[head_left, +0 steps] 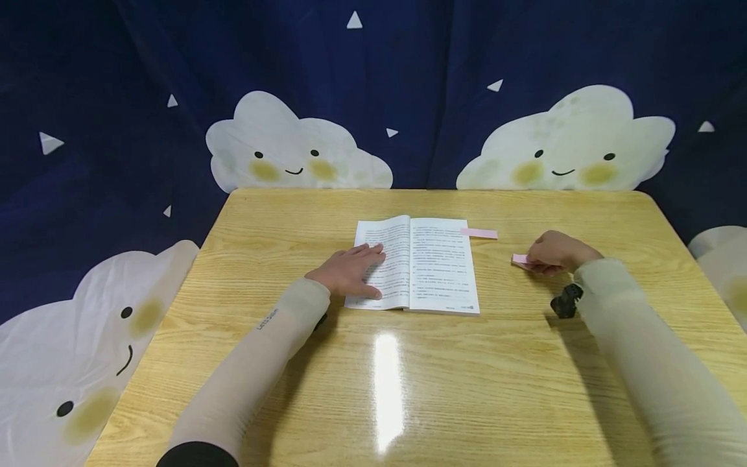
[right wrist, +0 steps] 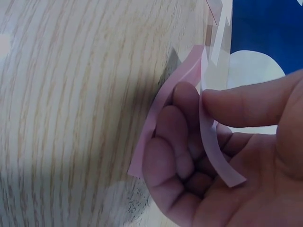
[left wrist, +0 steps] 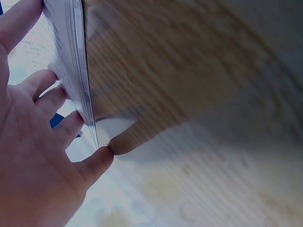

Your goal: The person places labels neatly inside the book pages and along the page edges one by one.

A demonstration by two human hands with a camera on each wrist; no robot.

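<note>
An open book [head_left: 443, 266] with printed text lies on the wooden table. My left hand [head_left: 350, 269] rests with spread fingers on its left page; in the left wrist view the little finger reaches the tabletop beside the book's edge [left wrist: 78, 52]. A pink sticky strip [head_left: 483, 234] juts out from the right page's upper outer edge. To the right of the book, my right hand [head_left: 554, 253] pinches a pink sticky strip [right wrist: 215, 151] between thumb and index finger. A second pink layer [right wrist: 144, 142] runs behind the curled fingers, meeting the pinched strip at the far end.
The wooden table [head_left: 467, 383] reaches back to a dark blue curtain [head_left: 408, 65] printed with clouds. A small black device [head_left: 566, 301] is on the right wrist. Glare shines on the tabletop in front of the book.
</note>
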